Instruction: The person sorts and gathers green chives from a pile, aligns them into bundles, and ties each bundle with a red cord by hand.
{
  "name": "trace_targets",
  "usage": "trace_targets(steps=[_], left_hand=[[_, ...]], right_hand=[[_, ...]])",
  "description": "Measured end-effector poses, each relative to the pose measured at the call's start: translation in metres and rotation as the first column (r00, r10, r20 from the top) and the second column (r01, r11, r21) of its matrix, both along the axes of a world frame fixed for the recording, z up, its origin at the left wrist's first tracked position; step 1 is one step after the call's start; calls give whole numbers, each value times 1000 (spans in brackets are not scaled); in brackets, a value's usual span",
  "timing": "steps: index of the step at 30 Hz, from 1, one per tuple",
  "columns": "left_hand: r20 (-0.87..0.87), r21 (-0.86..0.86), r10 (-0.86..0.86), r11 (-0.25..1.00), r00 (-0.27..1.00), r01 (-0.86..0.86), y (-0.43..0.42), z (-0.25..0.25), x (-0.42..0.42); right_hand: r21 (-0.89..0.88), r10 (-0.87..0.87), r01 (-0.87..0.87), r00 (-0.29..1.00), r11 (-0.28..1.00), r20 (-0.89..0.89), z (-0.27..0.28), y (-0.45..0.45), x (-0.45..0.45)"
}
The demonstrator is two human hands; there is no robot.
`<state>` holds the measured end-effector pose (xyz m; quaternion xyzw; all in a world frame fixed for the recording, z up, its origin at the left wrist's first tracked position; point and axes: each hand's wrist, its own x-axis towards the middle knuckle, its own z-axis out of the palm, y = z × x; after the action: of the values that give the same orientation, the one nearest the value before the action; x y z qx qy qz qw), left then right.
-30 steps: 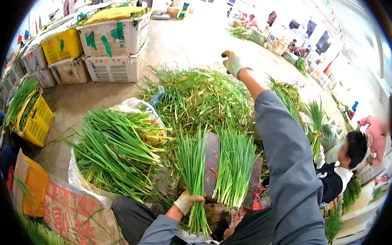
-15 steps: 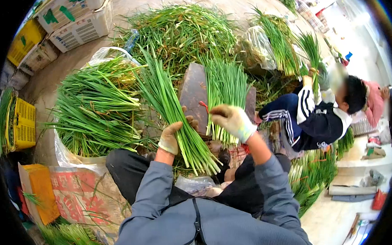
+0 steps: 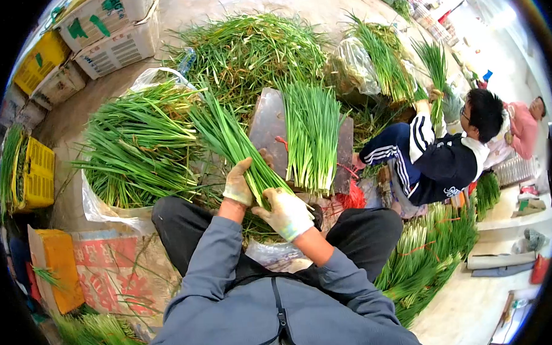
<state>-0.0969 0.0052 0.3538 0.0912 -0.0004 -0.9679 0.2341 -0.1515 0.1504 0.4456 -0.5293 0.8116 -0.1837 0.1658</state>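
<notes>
A bundle of long green stalks (image 3: 237, 140) slants from upper left to lower right above my lap. My left hand (image 3: 238, 183), in a pale glove, is wrapped round its lower middle, thumb up along the side. My right hand (image 3: 285, 213), gloved too, closes on the stalks' pale lower ends, just right of and below my left hand. Another bunch of stalks (image 3: 313, 135) lies on a dark board (image 3: 267, 121) beyond my hands, with a red tie (image 3: 281, 142) beside it.
A loose pile of stalks (image 3: 138, 147) lies on plastic at left, with a larger heap (image 3: 253, 54) beyond. At right a seated co-worker (image 3: 448, 145) holds stalks. Tied bundles (image 3: 430, 246) lie at lower right. Crates (image 3: 116, 47) stand upper left, a yellow crate (image 3: 39, 173) at left.
My right hand has come down from the far right, past the board, onto the bundle's lower ends. My left hand has brought the bundle up off my lap side and tilted it.
</notes>
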Motion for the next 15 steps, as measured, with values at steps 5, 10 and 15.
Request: trace_targets(steps=[5, 10, 15], left_hand=[[178, -83, 93, 993, 980, -80, 2, -6, -1], [115, -82, 34, 996, 993, -25, 3, 15, 4], [375, -350, 180, 936, 909, -41, 6, 4, 2]], right_hand=[[14, -86, 86, 996, 996, 38, -8, -6, -6], [-58, -66, 89, 944, 994, 324, -6, 16, -27], [-63, 60, -43, 952, 997, 300, -9, 26, -25]])
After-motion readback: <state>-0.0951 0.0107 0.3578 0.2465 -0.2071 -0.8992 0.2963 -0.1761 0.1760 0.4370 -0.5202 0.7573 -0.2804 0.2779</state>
